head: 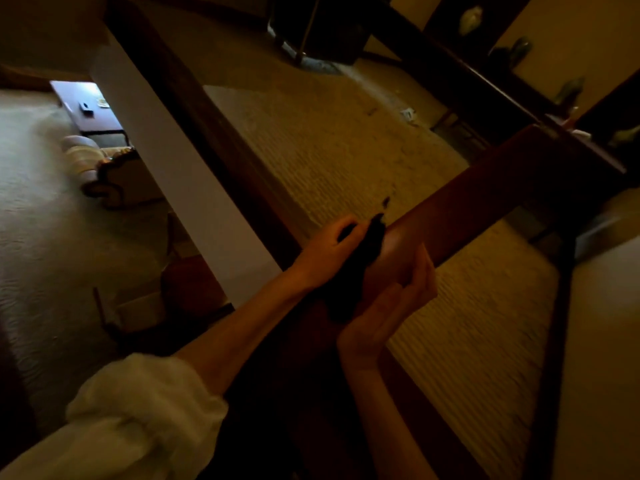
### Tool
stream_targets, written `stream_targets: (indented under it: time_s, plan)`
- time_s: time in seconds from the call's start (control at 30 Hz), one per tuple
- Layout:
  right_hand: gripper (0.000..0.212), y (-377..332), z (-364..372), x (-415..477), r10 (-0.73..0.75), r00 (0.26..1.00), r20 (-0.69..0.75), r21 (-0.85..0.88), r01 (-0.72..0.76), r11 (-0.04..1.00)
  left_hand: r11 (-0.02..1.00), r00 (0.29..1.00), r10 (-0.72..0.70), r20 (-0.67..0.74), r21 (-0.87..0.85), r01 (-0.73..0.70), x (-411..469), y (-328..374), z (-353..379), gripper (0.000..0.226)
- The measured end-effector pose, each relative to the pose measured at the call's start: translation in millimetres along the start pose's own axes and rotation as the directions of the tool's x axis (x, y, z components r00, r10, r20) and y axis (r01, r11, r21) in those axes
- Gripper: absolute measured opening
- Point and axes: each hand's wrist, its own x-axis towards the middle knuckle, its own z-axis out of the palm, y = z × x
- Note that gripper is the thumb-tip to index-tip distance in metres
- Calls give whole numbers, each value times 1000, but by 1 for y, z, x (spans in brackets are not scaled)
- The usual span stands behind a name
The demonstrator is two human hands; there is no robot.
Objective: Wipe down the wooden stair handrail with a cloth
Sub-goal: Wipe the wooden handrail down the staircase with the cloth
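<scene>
Blurring: whole view dim, tilted, smeared; edges of the cloth (360, 258) merge w/ shadow, so its outline is unclear.
Hidden: lower run of the handrail (485, 188) is lost in the dark btwn the arms; far end fades into dark at top rt.
Cloth detail: dark, bunched, lying on the rail's top and trailing down its near side; a frayed tip sticks up past the fingertips.
L hand (325, 252): on the rail's left side, fingers curled over the cloth's upper end, gripping it; thumb not seen.
R hand (391, 306): below-right of the cloth, palm toward cam, fingers (423, 271) straight and together, tips at the rail's lower edge; nothing seen clasped. Contact w/ the cloth's lower end: can't tell.
Cloth vs hands: under L fingers, btwn the two hands, just beside R thumb base.
Arm: white sleeve (149, 410) pushed up L forearm.
Below: pale carpet (329, 140); sofa (100, 164) and low table (97, 112) far left.
Top rt: greenish vases (521, 50), indistinct.
</scene>
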Motion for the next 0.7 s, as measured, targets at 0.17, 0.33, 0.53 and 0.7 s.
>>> stream_targets:
  time_s: [0.17, 0.33, 0.53, 0.7]
  plan:
    - [40, -2, -2, -2, -1, 1000, 11, -31, 1, 1000, 994, 994, -107, 31, -18, 107, -70, -44, -40, 24]
    - [34, -7, 1, 1, 17, 1000, 1, -8, -17, 1000, 972, 956, -174, 237, -117, 206, 12, -2, -7, 26]
    - [36, -5, 2, 1, -20, 1000, 13, -42, 20, 999, 973, 974, -215, 74, -67, 220, -61, -44, -38, 31]
    - [29, -4, 1, -1, -27, 1000, 2, -10, 27, 1000, 980, 970, -190, 149, -28, 197, -8, -16, -16, 44]
